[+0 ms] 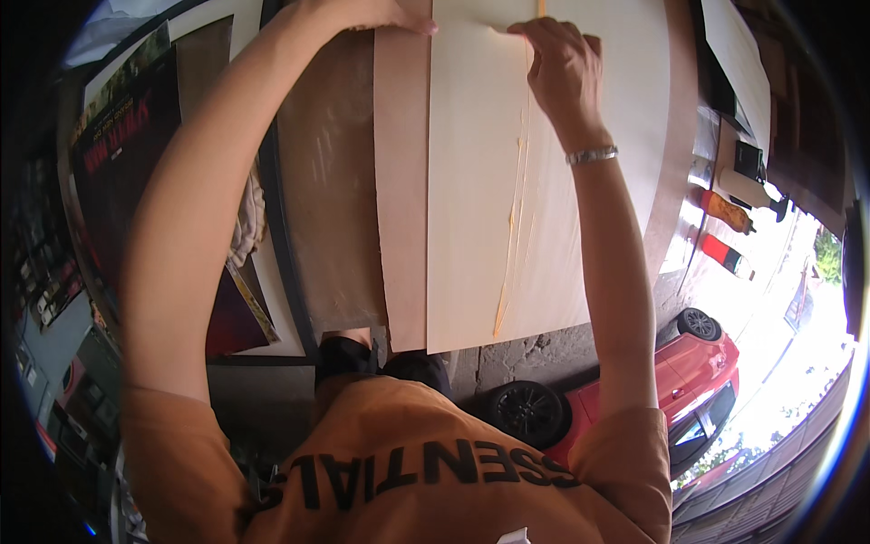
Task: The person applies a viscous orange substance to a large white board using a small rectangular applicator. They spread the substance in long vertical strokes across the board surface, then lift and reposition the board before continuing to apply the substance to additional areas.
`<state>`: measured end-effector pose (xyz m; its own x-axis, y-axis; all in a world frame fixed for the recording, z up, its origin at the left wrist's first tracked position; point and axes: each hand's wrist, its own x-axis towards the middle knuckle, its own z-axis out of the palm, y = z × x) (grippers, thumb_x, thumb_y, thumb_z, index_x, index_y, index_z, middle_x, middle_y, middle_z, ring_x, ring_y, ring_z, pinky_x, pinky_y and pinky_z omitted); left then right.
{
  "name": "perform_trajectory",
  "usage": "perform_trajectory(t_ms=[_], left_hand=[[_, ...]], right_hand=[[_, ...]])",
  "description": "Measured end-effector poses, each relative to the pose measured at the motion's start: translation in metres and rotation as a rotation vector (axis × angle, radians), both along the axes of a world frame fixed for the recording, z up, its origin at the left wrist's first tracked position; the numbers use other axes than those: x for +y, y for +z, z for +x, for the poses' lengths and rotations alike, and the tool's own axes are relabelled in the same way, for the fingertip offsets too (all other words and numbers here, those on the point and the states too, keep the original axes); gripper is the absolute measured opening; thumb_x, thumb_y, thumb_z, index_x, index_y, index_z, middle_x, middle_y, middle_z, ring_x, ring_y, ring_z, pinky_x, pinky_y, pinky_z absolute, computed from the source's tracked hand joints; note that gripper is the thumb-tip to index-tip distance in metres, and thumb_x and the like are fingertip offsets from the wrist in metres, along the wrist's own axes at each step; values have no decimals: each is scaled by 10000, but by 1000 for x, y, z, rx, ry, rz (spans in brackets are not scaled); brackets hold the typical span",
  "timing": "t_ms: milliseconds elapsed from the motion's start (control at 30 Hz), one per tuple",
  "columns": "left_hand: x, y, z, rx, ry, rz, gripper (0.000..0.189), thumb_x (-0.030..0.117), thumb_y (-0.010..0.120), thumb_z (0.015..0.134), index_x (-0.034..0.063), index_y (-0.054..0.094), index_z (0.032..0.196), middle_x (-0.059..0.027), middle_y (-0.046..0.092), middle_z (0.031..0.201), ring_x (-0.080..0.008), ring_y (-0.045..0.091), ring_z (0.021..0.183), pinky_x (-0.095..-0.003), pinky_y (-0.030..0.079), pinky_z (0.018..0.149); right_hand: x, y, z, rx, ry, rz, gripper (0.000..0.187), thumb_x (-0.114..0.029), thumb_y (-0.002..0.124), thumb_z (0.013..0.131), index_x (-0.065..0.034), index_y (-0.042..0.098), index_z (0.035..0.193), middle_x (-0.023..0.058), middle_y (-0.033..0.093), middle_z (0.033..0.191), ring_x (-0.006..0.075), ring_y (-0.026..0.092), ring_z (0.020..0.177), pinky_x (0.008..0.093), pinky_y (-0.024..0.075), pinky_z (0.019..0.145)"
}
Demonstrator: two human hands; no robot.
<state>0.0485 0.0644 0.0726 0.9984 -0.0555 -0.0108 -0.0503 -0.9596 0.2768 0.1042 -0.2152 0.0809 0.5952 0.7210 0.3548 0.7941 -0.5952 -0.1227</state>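
A large pale sheet point(476, 204) lies before me on top of a pinkish-brown board point(402, 204). Uneven lines of yellow-orange glue-like material point(513, 217) run lengthwise along the sheet. My right hand point(564, 64), with a metal band on the wrist, is low over the sheet's far part, beside the yellow line. Its fingers pinch a thin pale piece point(497, 29) that barely stands out against the sheet. At the top edge, my left hand point(380, 13) is partly cut off; its thumb tip is at the sheet's left edge. The other left fingers are hidden.
Left lie a framed panel point(289, 272), dark printed posters point(129, 149) and a crumpled cloth point(249, 221). An amber squeeze bottle point(726, 212), a red-labelled bottle point(727, 257) and a pale pump bottle point(744, 187) are at the right. A red car point(693, 377) is parked beyond my right arm.
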Motion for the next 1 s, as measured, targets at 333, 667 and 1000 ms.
perform_trajectory(t_ms=[333, 667, 1000], left_hand=[[-10, 18, 6, 224, 102, 38, 1096, 633, 882, 664, 125, 445, 1531, -223, 260, 1669, -355, 238, 1557, -475, 275, 1255], [-3, 13, 10, 174, 29, 3, 1066, 633, 879, 683, 122, 452, 1515, -208, 308, 1642, -373, 359, 1493, -463, 360, 1203], [2, 9, 14, 167, -33, -22, 1039, 602, 884, 703, 89, 462, 1502, -223, 373, 1591, -385, 392, 1463, -451, 362, 1199]], right_hand=[[-87, 20, -151, 140, -86, -56, 338, 92, 616, 807, -151, 722, 1017, -39, 707, 999, 160, 656, 1015, 373, 420, 858], [-180, 34, -314, 355, -189, -226, 407, 3, 646, 797, -113, 689, 1185, 2, 692, 1152, 181, 636, 1117, 401, 402, 877], [-253, 47, -428, 486, -220, -300, 420, -15, 647, 762, -123, 724, 1160, 3, 695, 1213, 179, 640, 1147, 364, 396, 895]])
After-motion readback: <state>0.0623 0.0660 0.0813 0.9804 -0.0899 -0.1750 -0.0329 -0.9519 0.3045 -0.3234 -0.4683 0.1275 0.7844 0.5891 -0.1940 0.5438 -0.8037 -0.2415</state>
